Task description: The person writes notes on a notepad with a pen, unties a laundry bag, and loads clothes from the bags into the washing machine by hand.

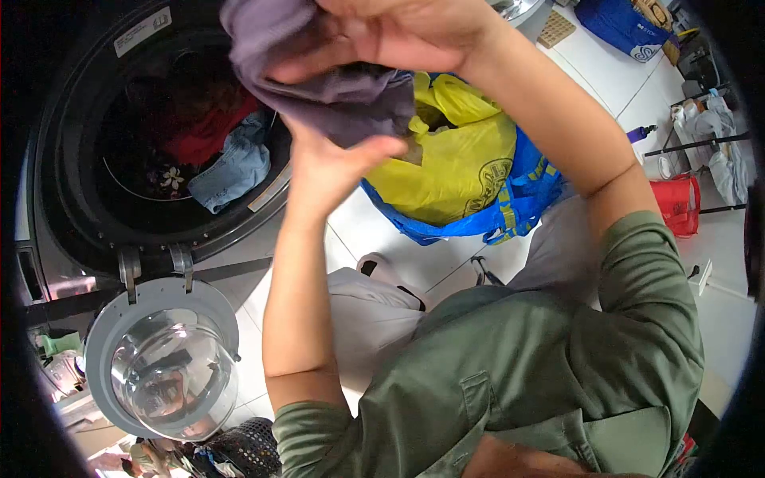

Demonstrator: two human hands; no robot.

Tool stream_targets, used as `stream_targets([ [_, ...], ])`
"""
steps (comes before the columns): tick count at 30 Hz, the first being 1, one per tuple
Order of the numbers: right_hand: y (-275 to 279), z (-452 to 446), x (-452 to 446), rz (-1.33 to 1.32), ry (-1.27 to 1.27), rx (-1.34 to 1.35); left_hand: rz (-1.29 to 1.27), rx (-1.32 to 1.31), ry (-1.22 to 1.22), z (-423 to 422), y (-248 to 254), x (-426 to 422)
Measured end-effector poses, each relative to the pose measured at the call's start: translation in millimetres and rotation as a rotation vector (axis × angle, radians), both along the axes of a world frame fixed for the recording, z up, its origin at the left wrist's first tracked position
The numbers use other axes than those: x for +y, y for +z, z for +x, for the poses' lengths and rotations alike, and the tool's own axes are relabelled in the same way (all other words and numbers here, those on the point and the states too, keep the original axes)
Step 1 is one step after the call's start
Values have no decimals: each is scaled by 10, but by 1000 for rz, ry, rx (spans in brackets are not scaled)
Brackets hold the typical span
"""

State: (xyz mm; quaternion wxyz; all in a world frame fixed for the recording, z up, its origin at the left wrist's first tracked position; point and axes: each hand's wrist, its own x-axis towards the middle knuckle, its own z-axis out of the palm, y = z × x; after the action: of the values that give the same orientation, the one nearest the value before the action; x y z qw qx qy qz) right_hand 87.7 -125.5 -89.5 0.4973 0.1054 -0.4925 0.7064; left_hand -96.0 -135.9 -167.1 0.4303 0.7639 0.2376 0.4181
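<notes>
A purple-grey garment [343, 103] is held up at the top of the head view, in front of the open washing machine [64, 167]. My right hand [406, 36] grips it from above, with part of the fingers out of frame. From below, my left hand [323, 163] reaches into the cloth, which covers its fingers. The left thumb sticks out to the right. Inside the drum lie a red garment [207, 131], a light blue denim piece [235, 169] and a dark floral cloth [170, 180]. Behind the hands is a yellow plastic bag [458, 163] in a blue bag [418, 227].
The round glass washer door [171, 370] hangs open at lower left. A black perforated basket [253, 446] stands below it. A wire rack [709, 143] with plastic bags and a red bag [677, 205] are on the right. Another blue bag [613, 28] sits on the tiled floor.
</notes>
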Motion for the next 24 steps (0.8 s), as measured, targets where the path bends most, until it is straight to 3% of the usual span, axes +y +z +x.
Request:
stream_targets([
  [2, 136, -92, -66, -14, 103, 196, -15, 282, -63, 49, -93, -69],
  [5, 216, -19, -84, 86, -88, -5, -577, 389, -137, 43, 60, -90],
  [6, 171, 106, -45, 189, -326, -344, -788, 437, -165, -17, 147, -80],
  [7, 130, 230, -11, 321, -520, -697, -718, 280, -258, -139, 201, -97],
  [8, 79, 312, -51, 299, -456, -1013, -654, 345, -332, -312, 238, 1],
  [10, -336, 491, 172, 382, -269, -1339, -781, 151, -205, -610, 474, 57],
  [11, -385, 458, 89, 354, -259, -1519, -755, 102, -145, -968, 263, 493],
  [12, -564, 481, 164, 434, -175, -1733, -818, -112, 215, -1054, 414, 644],
  [13, -830, 512, 218, 543, -145, -1896, -604, -254, 447, -1109, 611, 650],
  [14, -1096, 518, 245, 419, -75, -2042, -386, -384, 661, -1163, 746, 664],
  [15, -1480, 569, 359, 620, -5, -2086, -365, -681, 322, -1512, 701, 947],
  [16, -1733, 552, 380, 632, -22, -2101, -337, -968, -38, -1751, 637, 1231],
  [18, -2178, 587, 332, 638, -51, -2147, -371, -1012, 554, -1461, 691, 1029],
  [19, -2475, 638, 270, 593, -51, -2082, -343, -779, 422, -1379, 585, 1017],
  [21, -3137, 762, 157, 534, -49, -1954, -361, -434, 495, -1104, 152, 1101],
  [22, -3667, 813, 63, 620, 66, -1875, -208, -126, 592, -725, 129, 834],
  [23, -4251, 865, -66, 705, 181, -1787, -57, 485, 671, -613, -9, 787],
  [24, -4294, 834, -191, 755, 295, -1822, 335, 368, 537, -417, -135, 601],
])
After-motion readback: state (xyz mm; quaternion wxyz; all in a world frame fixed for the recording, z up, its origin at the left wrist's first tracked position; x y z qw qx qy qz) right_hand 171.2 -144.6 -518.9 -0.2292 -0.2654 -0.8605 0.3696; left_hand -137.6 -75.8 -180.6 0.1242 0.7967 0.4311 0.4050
